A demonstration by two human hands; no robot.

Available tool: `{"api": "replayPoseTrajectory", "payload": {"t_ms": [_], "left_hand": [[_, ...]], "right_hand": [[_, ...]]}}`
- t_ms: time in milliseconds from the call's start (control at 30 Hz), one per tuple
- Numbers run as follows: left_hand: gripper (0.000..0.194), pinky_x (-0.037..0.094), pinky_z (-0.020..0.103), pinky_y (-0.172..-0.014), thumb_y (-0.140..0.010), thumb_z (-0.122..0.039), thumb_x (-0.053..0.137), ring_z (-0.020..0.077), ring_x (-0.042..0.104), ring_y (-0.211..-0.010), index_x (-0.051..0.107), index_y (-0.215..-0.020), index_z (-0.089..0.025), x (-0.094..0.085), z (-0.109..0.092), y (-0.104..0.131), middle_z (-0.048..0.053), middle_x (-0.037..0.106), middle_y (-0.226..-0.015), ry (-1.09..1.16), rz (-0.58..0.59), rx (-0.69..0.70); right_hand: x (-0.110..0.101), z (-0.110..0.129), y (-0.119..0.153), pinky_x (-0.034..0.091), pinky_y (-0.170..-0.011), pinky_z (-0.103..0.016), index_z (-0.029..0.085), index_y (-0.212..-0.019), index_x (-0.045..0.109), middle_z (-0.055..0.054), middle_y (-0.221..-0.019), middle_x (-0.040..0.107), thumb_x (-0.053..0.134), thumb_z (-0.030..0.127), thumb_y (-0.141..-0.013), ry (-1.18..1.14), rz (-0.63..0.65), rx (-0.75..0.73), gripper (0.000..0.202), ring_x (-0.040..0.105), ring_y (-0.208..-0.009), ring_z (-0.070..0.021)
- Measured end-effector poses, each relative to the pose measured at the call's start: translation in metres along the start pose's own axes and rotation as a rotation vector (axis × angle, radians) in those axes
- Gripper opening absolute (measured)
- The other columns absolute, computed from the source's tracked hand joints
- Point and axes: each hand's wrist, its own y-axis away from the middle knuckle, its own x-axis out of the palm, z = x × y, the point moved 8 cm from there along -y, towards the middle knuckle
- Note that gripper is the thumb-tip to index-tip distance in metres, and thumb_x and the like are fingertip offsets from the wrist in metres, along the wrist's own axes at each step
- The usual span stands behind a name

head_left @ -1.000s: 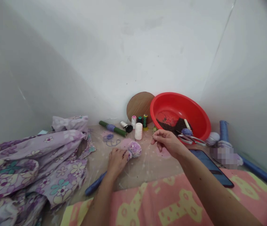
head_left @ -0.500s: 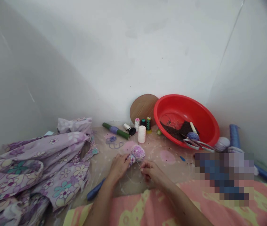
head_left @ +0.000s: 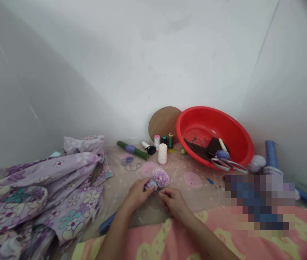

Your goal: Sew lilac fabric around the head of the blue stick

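My left hand (head_left: 139,194) is closed on the narrow lower part of a small stuffed piece of purple floral cloth (head_left: 161,177), whose rounded end points up and right. Close beside it, thumb and forefinger of my right hand (head_left: 175,203) pinch a thin pale thread at the cloth's lower edge. Whether a needle is in those fingertips is too small to make out. Just beyond the cloth stands a white thread spool (head_left: 162,154).
Purple floral fabric (head_left: 74,198) lies heaped at left. Behind are a green tube (head_left: 139,152) wound with purple yarn, smaller spools (head_left: 157,142) and a cardboard disc (head_left: 160,124). A red basin (head_left: 240,133) with scissors (head_left: 220,165) leans right. A pink-yellow cloth (head_left: 153,242) lies in front.
My right hand has come in closer to the stuffed cloth, and the stretch of thread between them looks shorter. My left hand has turned the cloth slightly, its thumb now across it.
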Motion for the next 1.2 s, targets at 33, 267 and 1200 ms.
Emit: {"api": "replayPoseTrajectory", "payload": {"t_ms": [33, 267, 1200], "left_hand": [[0.042, 0.038, 0.028, -0.081, -0.072, -0.037, 0.047, 0.0202, 0.052, -0.093, 0.056, -0.108, -0.016, 0.001, 0.000, -0.001, 0.007, 0.060, -0.104, 0.032, 0.013, -0.001], [0.038, 0.041, 0.026, -0.075, -0.070, -0.028, 0.048, 0.0182, 0.055, -0.086, 0.056, -0.105, -0.016, 0.004, 0.000, -0.002, 0.004, 0.062, -0.099, 0.183, 0.061, -0.028], [0.040, 0.041, 0.025, -0.073, -0.070, -0.033, 0.051, 0.0177, 0.055, -0.083, 0.057, -0.106, -0.017, 0.006, 0.003, -0.002, 0.004, 0.063, -0.097, 0.151, 0.047, -0.018]], "right_hand": [[-0.002, 0.001, 0.000, 0.028, -0.039, -0.020, 0.017, -0.056, 0.050, 0.005, -0.044, 0.042, 0.046, 0.032, -0.067, 0.023, -0.021, -0.017, 0.018, 0.036, -0.037, -0.0073], [-0.012, 0.001, 0.000, 0.033, -0.047, -0.023, 0.020, -0.059, 0.053, 0.004, -0.045, 0.044, 0.048, 0.027, -0.066, 0.070, -0.119, -0.081, 0.012, 0.044, -0.048, -0.0127], [-0.014, 0.002, -0.001, 0.034, -0.052, -0.023, 0.017, -0.059, 0.055, 0.000, -0.056, 0.053, 0.046, 0.026, -0.067, 0.166, -0.122, -0.118, 0.016, 0.046, -0.056, -0.0140]]}}
